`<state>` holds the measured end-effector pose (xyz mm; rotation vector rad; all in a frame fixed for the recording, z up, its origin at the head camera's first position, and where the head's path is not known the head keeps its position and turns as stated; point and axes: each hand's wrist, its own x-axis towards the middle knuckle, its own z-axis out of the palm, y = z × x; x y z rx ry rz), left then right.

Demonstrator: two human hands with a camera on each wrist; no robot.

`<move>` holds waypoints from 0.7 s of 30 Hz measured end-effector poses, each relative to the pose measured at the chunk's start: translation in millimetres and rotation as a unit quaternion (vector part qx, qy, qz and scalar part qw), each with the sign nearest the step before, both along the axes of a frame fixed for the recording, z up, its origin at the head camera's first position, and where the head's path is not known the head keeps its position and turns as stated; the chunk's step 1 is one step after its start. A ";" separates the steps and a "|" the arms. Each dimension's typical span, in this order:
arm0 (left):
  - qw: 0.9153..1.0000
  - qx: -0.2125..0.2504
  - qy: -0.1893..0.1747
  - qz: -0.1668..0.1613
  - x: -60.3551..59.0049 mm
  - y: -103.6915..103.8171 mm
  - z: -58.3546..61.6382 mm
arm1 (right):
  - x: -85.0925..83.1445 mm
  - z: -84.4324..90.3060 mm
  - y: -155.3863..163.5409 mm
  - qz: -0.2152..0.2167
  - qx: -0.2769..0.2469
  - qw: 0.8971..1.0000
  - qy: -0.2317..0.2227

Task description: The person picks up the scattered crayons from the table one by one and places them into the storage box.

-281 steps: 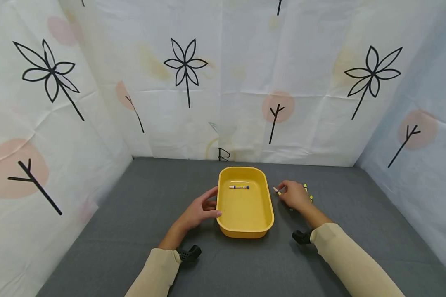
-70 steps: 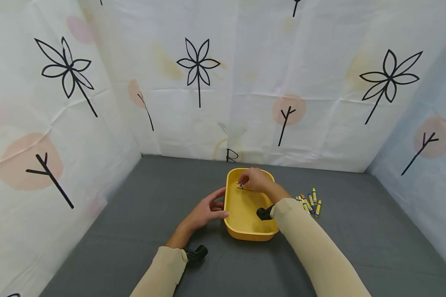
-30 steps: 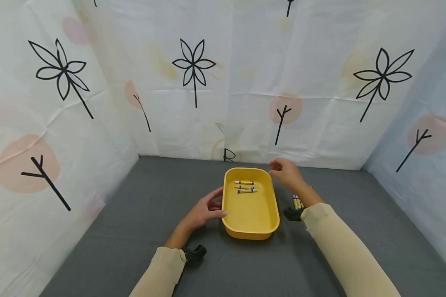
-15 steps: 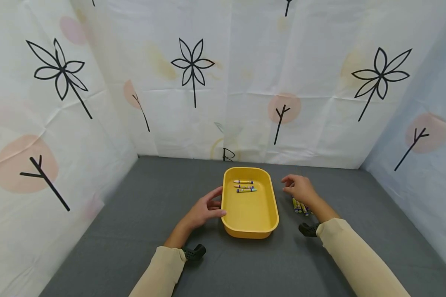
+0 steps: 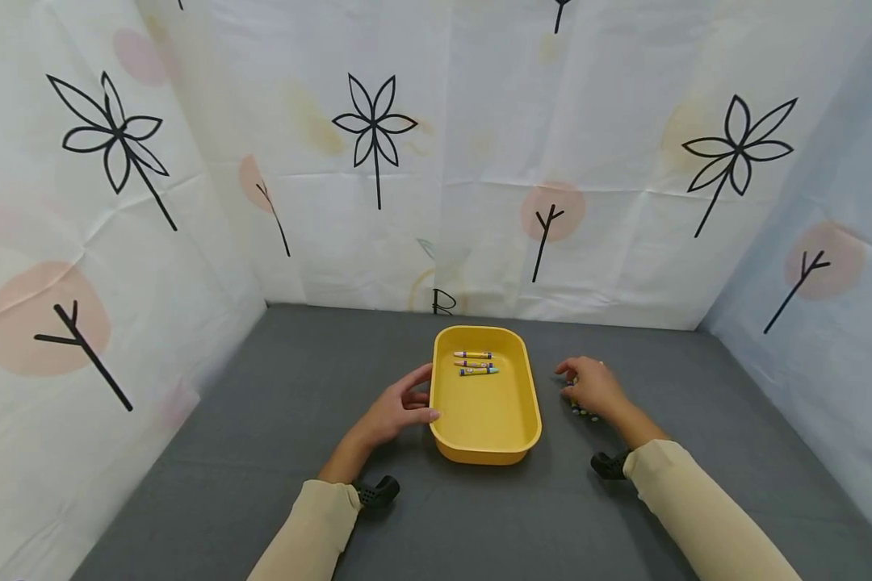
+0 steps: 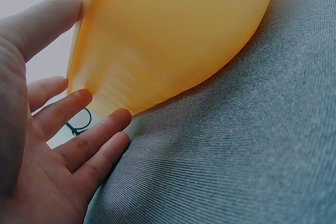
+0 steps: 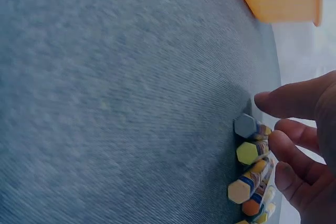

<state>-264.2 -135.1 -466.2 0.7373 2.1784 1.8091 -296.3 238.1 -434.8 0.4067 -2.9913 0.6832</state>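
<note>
Right hand, newly lowered to the loose crayons on the bench, fingers parted, holding nothing; yellow tray contains three crayons, left hand touching its side with loosely straight fingers, so the transfer appears only part-done.

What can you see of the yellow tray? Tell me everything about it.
The yellow tray is a rectangular, open-topped tub with rounded corners, a smooth rim and a flat floor; it looks like slightly shiny plastic. It sits upright on the gray cloth, its long sides running away from the person. Three crayons lie inside towards its far end. The left hand touches its left side, with the thumb at the rim.
</note>
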 end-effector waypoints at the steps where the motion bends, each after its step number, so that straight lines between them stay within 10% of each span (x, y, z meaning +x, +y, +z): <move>1: 1.000 -0.001 0.002 0.003 -0.5 0.0 -1.4 | -0.1 -0.3 -0.7 0.000 0.005 1.000 0.001; 12: 1.000 -0.010 0.010 0.017 -0.8 -0.9 -2.7 | 2.1 0.5 -9.5 -0.001 0.045 0.998 0.033; 21: 1.000 -0.007 -0.015 -0.007 15.0 1.3 27.7 | -1.9 -4.4 -11.5 0.007 0.019 0.999 0.031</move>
